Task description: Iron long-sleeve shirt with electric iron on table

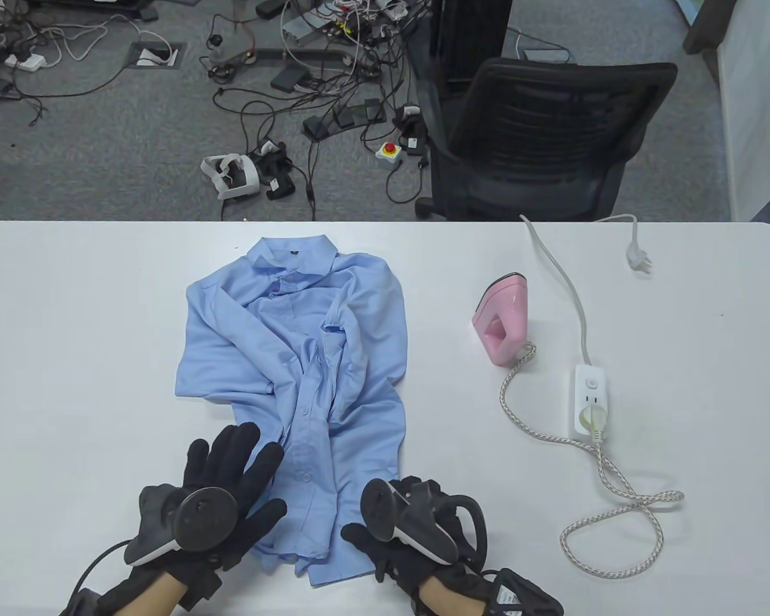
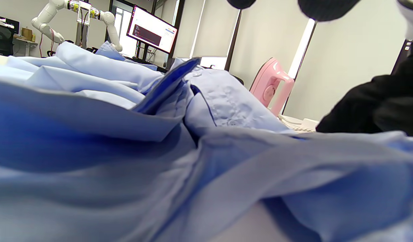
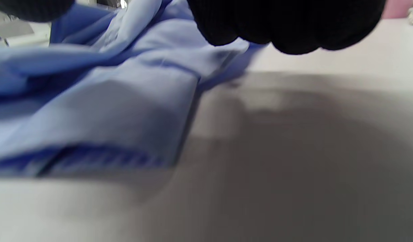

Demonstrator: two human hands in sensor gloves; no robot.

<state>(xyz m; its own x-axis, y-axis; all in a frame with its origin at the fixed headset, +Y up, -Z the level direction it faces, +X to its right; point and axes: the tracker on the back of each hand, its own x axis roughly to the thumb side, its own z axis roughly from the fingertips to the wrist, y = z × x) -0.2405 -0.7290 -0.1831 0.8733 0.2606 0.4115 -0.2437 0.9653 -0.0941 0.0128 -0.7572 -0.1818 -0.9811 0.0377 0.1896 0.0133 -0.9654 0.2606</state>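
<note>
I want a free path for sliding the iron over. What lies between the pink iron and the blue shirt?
Only bare white table: the table view shows nothing between the shirt and the upright iron. Its cord trails off the other side.

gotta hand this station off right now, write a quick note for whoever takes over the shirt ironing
Left hand: fingers spread, resting flat on the hem end of the blue shirt. Right hand: at the shirt's near right edge, fingers curled; grip unclear.
Shirt lies crumpled mid-table, collar away from you, sleeves folded across the front.
Pink iron stands upright to the shirt's right, untouched, its cord plugged into the power strip. The strip's own plug lies loose on the table.
Done: nothing pressed yet.
Left: flatten the shirt, power the strip, iron.
</note>
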